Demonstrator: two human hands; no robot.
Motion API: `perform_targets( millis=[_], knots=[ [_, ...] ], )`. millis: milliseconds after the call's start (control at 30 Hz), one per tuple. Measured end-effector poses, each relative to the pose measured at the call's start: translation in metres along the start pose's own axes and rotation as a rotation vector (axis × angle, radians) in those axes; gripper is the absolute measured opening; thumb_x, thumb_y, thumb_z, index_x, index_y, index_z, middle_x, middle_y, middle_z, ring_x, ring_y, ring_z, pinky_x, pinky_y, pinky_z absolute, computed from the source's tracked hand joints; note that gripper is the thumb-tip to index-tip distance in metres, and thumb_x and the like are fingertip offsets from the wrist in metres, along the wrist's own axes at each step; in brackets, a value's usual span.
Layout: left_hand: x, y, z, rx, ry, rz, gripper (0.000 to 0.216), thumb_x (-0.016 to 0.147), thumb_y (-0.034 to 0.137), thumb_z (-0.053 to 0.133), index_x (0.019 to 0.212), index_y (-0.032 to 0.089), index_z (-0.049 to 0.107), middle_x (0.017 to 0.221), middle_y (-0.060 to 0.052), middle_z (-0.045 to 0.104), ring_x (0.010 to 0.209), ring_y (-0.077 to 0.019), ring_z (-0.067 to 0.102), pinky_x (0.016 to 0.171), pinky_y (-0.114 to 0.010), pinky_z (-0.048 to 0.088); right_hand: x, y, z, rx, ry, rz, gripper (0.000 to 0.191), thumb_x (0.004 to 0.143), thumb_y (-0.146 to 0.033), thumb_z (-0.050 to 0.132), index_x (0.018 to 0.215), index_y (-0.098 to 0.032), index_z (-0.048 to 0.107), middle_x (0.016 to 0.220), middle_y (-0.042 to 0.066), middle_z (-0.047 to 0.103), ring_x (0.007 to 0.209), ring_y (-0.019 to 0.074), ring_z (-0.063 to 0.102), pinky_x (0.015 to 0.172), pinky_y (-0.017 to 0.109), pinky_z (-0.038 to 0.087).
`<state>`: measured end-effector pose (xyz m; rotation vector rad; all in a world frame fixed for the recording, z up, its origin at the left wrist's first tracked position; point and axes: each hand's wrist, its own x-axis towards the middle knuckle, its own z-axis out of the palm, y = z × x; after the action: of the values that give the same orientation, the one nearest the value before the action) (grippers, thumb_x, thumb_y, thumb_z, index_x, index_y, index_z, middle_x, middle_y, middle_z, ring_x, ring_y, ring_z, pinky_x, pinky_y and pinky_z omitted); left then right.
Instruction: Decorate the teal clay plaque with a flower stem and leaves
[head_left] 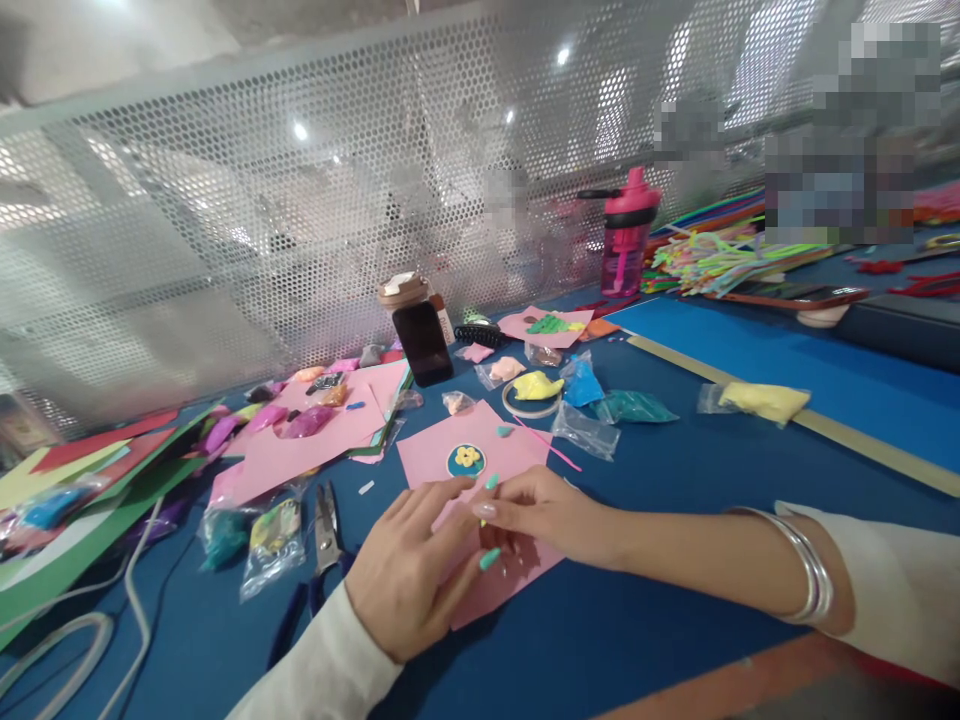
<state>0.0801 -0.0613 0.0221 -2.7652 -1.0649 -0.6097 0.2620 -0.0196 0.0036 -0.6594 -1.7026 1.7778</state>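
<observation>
My left hand [409, 575] rests on a pink paper sheet [450, 455] on the blue table, fingers curled toward the other hand. My right hand [544, 510] meets it from the right, fingers pinched together over the sheet, and small teal clay bits [489, 558] show between and under the fingers. On the same pink sheet, just beyond my fingers, lies a round teal disc with a yellow clay flower [466, 460]. A silver bangle [810, 570] circles my right wrist.
Bags of coloured clay [634, 407] lie scattered around, with a yellow lump on a tape ring [534, 388]. Scissors [326, 530] lie at the left beside bagged clay. A dark phone [424, 343] stands upright, a pink bottle [626, 235] behind. Perforated metal screen at the back.
</observation>
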Motion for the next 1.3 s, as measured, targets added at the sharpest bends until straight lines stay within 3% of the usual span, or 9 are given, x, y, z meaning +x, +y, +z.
perform_targets(
  millis=[133,300,433,567,733,900,1000,1200,1300],
  knots=[
    [0.001,-0.001,0.0,0.104,0.024,-0.017,0.049,0.082,0.03,0.044,0.126,0.011,0.038,0.113,-0.016,0.053,0.1,-0.0259,0.051,0.078,-0.04,0.044,0.001,0.0,-0.002,-0.013,0.031,-0.019,0.039,0.066,-0.048,0.064,0.06,-0.01,0.061,0.052,0.0,0.054,0.047,0.0073,0.05,0.049,0.02,0.041],
    [0.003,-0.003,0.002,0.043,0.185,0.003,0.03,0.081,0.035,0.052,0.103,0.014,0.056,0.089,-0.009,0.063,0.08,-0.019,0.057,0.066,-0.031,0.046,0.0,0.0,0.0,-0.049,0.048,0.039,0.04,0.066,-0.047,0.064,0.052,-0.011,0.057,0.044,-0.002,0.051,0.037,0.0054,0.043,0.037,0.018,0.034],
    [0.003,0.002,0.004,-0.088,0.206,0.038,0.014,0.083,0.023,0.051,0.09,0.016,0.06,0.075,-0.005,0.065,0.068,-0.0131,0.058,0.06,-0.025,0.047,0.001,0.002,0.003,-0.002,-0.003,0.092,0.041,0.062,-0.049,0.066,0.052,-0.01,0.057,0.044,-0.001,0.051,0.037,0.0063,0.045,0.037,0.018,0.034],
    [0.003,0.004,0.003,-0.072,0.235,0.041,0.015,0.083,0.013,0.047,0.088,0.015,0.061,0.073,-0.005,0.066,0.064,-0.0122,0.06,0.057,-0.023,0.049,0.002,0.003,0.003,0.175,-0.092,0.121,0.057,0.071,-0.061,0.048,0.061,-0.007,0.062,0.054,0.006,0.06,0.04,0.0078,0.05,0.045,0.022,0.041],
    [0.004,-0.002,-0.003,-0.001,0.361,-0.059,0.014,0.08,0.01,0.047,0.08,0.014,0.061,0.063,-0.002,0.064,0.057,-0.0108,0.059,0.052,-0.02,0.046,0.004,0.003,0.001,0.2,-0.098,0.164,0.06,0.072,-0.062,0.046,0.081,-0.006,0.066,0.057,0.006,0.061,0.043,0.0097,0.053,0.045,0.023,0.041],
    [0.002,-0.008,-0.006,0.019,0.414,-0.139,0.008,0.077,0.015,0.056,0.07,0.016,0.06,0.056,0.0,0.062,0.05,-0.0093,0.057,0.048,-0.019,0.043,0.005,0.005,0.0,0.181,-0.084,0.16,0.057,0.07,-0.06,0.05,0.073,-0.006,0.066,0.055,0.006,0.06,0.043,0.0098,0.053,0.041,0.022,0.04],
    [0.002,-0.005,-0.006,0.017,0.4,-0.142,0.017,0.076,0.021,0.059,0.06,0.016,0.056,0.05,0.002,0.058,0.045,-0.0076,0.052,0.044,-0.018,0.039,0.006,0.004,0.001,0.183,-0.069,0.174,0.056,0.067,-0.06,0.052,0.074,-0.006,0.066,0.056,0.006,0.06,0.042,0.0094,0.052,0.039,0.021,0.041],
    [0.004,-0.004,0.0,0.037,0.416,0.001,0.025,0.075,0.023,0.061,0.055,0.016,0.048,0.047,0.004,0.049,0.044,-0.0069,0.042,0.045,-0.019,0.033,-0.002,0.001,0.003,0.103,-0.033,0.041,0.043,0.072,-0.03,0.059,0.112,-0.013,0.057,0.058,-0.001,0.057,0.047,0.008,0.052,0.044,0.02,0.043],
    [0.001,-0.009,0.003,0.076,0.401,0.04,0.029,0.074,0.027,0.063,0.053,0.016,0.045,0.044,0.004,0.045,0.044,-0.0075,0.038,0.045,-0.02,0.03,-0.007,0.003,0.004,0.063,-0.116,0.008,0.045,0.069,-0.017,0.057,0.114,-0.014,0.056,0.062,-0.002,0.055,0.049,0.0062,0.051,0.049,0.02,0.043]
  ],
)
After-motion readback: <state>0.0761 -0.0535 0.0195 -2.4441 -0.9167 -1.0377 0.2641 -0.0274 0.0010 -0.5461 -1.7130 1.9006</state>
